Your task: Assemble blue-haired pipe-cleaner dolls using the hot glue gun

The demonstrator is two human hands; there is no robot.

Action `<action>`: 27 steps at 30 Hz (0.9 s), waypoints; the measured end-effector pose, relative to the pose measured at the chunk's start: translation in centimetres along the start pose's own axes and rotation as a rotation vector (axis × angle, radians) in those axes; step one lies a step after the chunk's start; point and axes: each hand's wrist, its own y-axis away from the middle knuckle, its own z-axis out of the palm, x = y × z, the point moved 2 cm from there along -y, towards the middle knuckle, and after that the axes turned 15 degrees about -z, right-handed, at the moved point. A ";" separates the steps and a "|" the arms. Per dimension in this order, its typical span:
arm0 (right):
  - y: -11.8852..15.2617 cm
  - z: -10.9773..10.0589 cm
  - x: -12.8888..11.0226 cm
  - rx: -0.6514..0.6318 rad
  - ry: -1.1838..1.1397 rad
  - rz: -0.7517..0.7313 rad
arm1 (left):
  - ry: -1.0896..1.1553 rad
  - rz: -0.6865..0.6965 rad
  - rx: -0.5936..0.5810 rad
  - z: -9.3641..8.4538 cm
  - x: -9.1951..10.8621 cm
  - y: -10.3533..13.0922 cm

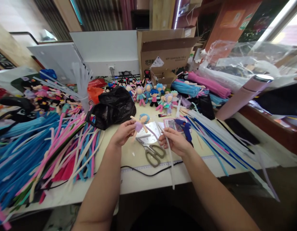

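Between the fingers and thumb of my left hand [124, 132] is a small doll [139, 126] with blue hair and a light purple body. My right hand [175, 141] pinches a long white pipe cleaner [171, 165], whose lower end hangs past the table's front edge. A thin purple strip [152, 132] runs from beside the doll toward my right fingers; whether they hold it too is unclear. Below and between my hands lie scissors [155, 156] with grey-brown handles, their blades over a white sheet [152, 136]. A blue glue gun [185, 129] rests just beyond my right hand.
Finished-looking dolls [154, 96] stand in a group behind. Piles of coloured pipe cleaners [25, 144] cover the left, with more stems [210, 125] at right. A black plastic bag [114, 106], a pink thermos [244, 96], a cardboard box [166, 51] and a black cable [148, 175] are around.
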 end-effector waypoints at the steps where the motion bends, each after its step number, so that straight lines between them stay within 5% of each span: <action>1: 0.0 -0.2 0.1 0.002 -0.011 0.004 | 0.001 -0.001 0.004 0.0 0.0 0.0; 10: -0.6 -1.9 0.8 0.121 0.063 -0.029 | 0.000 0.009 -0.022 0.0 -0.2 -0.4; 19: -2.3 -3.1 -0.4 0.259 1.046 -0.370 | 0.013 0.007 -0.004 0.0 -0.1 -0.4; 22: -2.7 -1.7 -0.9 0.104 1.480 -0.520 | 0.030 0.003 -0.007 -0.1 -0.2 -0.5; 27: -5.7 1.6 0.7 -0.209 1.611 -0.256 | 0.071 0.021 -0.026 -0.5 -0.2 -0.6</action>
